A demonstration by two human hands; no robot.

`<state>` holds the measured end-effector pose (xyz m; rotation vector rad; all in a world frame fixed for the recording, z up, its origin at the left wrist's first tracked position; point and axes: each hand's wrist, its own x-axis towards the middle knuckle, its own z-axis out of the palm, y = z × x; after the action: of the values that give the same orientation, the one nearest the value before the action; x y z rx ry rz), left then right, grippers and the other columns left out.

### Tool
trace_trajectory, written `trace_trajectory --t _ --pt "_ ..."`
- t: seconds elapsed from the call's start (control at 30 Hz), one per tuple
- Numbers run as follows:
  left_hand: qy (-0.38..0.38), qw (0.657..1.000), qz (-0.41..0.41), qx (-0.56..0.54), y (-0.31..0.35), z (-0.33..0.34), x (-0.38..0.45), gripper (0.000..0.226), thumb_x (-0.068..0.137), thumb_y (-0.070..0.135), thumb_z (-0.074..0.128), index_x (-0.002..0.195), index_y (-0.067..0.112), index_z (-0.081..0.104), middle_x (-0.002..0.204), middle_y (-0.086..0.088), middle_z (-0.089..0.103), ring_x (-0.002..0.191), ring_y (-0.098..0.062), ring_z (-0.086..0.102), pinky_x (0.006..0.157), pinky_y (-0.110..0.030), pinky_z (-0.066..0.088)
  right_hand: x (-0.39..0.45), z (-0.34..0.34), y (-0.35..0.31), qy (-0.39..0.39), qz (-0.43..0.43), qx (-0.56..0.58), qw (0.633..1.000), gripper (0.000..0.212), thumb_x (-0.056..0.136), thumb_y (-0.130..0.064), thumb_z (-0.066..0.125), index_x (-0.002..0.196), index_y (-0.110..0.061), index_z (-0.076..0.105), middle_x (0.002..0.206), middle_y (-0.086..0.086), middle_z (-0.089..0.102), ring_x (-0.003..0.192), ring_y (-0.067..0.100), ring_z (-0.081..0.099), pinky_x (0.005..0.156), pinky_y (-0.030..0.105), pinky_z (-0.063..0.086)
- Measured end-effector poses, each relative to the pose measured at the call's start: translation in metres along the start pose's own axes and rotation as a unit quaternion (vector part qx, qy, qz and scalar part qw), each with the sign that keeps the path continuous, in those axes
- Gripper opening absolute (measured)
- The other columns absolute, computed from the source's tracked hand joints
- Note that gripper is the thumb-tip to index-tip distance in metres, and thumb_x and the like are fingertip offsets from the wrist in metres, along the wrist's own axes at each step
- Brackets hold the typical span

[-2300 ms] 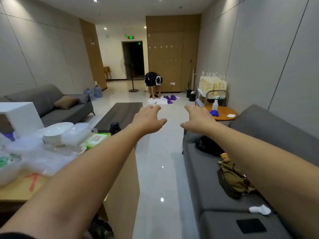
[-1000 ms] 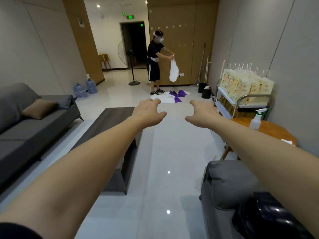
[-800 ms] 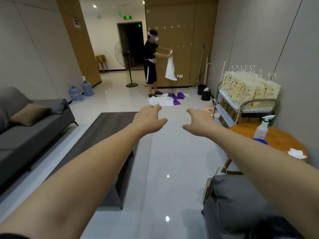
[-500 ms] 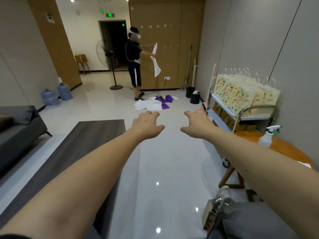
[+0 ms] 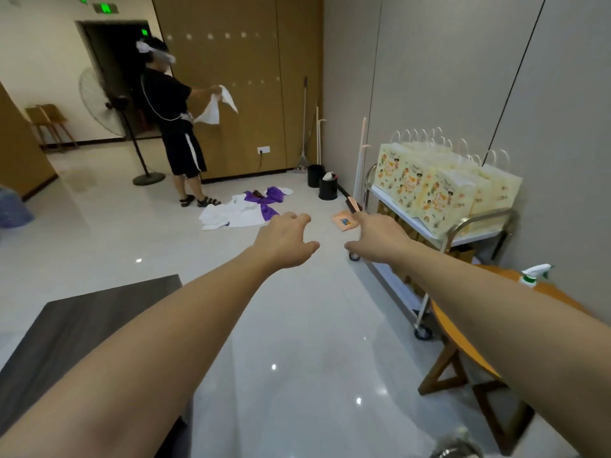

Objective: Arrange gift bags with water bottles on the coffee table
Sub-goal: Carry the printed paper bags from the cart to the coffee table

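Several pale yellow gift bags (image 5: 439, 185) with cartoon prints and white handles stand on the top shelf of a metal trolley (image 5: 476, 226) against the right wall. My left hand (image 5: 286, 241) and my right hand (image 5: 377, 239) are stretched out ahead at mid-frame, fingers apart, holding nothing. My right hand is just left of the trolley's near corner, short of the bags. The dark wooden coffee table (image 5: 66, 335) shows its corner at lower left. No water bottles are visible.
A round wooden side table (image 5: 469, 345) with a spray bottle (image 5: 530, 276) stands at right. A person (image 5: 172, 120) folds a white cloth beyond white and purple clothes (image 5: 251, 206) on the floor. A standing fan (image 5: 109, 107), black bins (image 5: 325, 183) and mops line the far wall.
I have walked forward down the room: the sofas have dropped out of view, and the trolley with the gift bags is much nearer. Both hands stay outstretched and apart.
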<state>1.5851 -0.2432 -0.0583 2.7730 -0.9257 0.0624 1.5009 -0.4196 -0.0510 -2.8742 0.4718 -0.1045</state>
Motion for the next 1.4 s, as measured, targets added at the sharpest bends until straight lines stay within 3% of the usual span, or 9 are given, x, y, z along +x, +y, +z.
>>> trace_trajectory --t 0.17,0.3,0.57,0.67,0.77,0.97,1.07,1.2,1.4 --pt "0.0 1.0 -0.002 -0.006 -0.052 0.026 0.105 0.064 0.095 0.047 0.061 0.15 0.023 0.04 0.149 -0.005 0.047 0.134 -0.026 0.045 0.106 -0.043 0.045 0.122 0.03 0.0 -0.003 -0.008 0.006 1.0 0.061 0.091 -0.044 0.065 0.143 -0.019 0.043 0.117 0.009 0.062 0.105 0.026 0.059 0.092 0.041 0.054" --pt "-0.002 1.0 -0.019 -0.011 -0.093 0.028 0.201 0.061 0.094 0.045 0.063 0.147 0.022 0.044 0.144 -0.006 0.051 0.13 -0.025 0.049 0.102 -0.039 0.045 0.228 0.039 -0.001 -0.014 -0.002 0.035 0.999 0.058 0.092 -0.042 0.066 0.14 -0.017 0.045 0.116 0.009 0.059 0.097 0.022 0.055 0.077 0.034 0.051" --pt "0.014 0.999 -0.041 -0.005 -0.162 0.014 0.368 0.059 0.093 0.044 0.062 0.145 0.021 0.046 0.137 -0.004 0.054 0.122 -0.024 0.051 0.092 -0.033 0.043 0.416 0.033 -0.019 -0.016 -0.021 0.073 0.997 0.067 0.094 -0.04 0.067 0.15 -0.017 0.038 0.137 0.01 0.056 0.116 0.027 0.057 0.083 0.032 0.049" --pt "-0.002 0.999 -0.039 0.007 -0.187 0.021 0.42 0.055 0.092 0.044 0.063 0.14 0.02 0.049 0.129 -0.004 0.058 0.112 -0.021 0.053 0.084 -0.031 0.042 0.468 0.04 -0.031 -0.027 -0.026 0.069 0.997 0.065 0.095 -0.038 0.068 0.149 -0.016 0.039 0.137 0.011 0.055 0.118 0.027 0.055 0.08 0.029 0.042" --pt "-0.005 0.999 -0.033 -0.006 -0.213 0.03 0.475 0.056 0.091 0.044 0.064 0.14 0.021 0.049 0.129 -0.004 0.059 0.113 -0.022 0.054 0.085 -0.032 0.046 0.523 0.05 -0.036 -0.03 -0.024 0.065 0.997 0.066 0.095 -0.039 0.067 0.15 -0.016 0.039 0.135 0.011 0.056 0.115 0.027 0.056 0.081 0.03 0.044" --pt "-0.012 0.999 0.016 -0.032 -0.254 0.048 0.599 0.058 0.092 0.042 0.065 0.144 0.023 0.047 0.138 -0.004 0.055 0.119 -0.025 0.053 0.094 -0.038 0.052 0.635 0.069 -0.033 -0.012 0.016 0.062 0.998 0.068 0.093 -0.039 0.068 0.151 -0.017 0.038 0.133 0.01 0.059 0.115 0.028 0.058 0.086 0.034 0.051" --pt "-0.018 0.997 0.064 -0.035 -0.269 0.05 0.677 0.06 0.094 0.043 0.064 0.147 0.022 0.044 0.145 -0.006 0.051 0.127 -0.026 0.05 0.101 -0.04 0.048 0.696 0.072 -0.026 0.005 0.053 0.049 0.997 0.058 0.091 -0.039 0.068 0.139 -0.014 0.046 0.113 0.008 0.06 0.109 0.03 0.059 0.078 0.036 0.049" --pt "-0.041 0.989 0.138 -0.041 -0.272 0.051 0.777 0.058 0.095 0.045 0.063 0.144 0.02 0.046 0.142 -0.007 0.052 0.127 -0.027 0.05 0.101 -0.04 0.045 0.765 0.066 -0.016 0.006 0.132 0.049 0.99 0.063 0.09 -0.038 0.069 0.144 -0.013 0.045 0.131 0.011 0.06 0.118 0.031 0.057 0.09 0.038 0.051" --pt "-0.067 0.972 0.222 -0.046 -0.269 0.073 0.891 0.06 0.091 0.046 0.062 0.143 0.022 0.047 0.138 -0.006 0.053 0.126 -0.028 0.049 0.1 -0.042 0.046 0.837 0.065 0.008 0.024 0.224 0.027 0.974 0.063 0.087 -0.04 0.069 0.14 -0.014 0.047 0.124 0.013 0.063 0.112 0.031 0.06 0.091 0.043 0.053"
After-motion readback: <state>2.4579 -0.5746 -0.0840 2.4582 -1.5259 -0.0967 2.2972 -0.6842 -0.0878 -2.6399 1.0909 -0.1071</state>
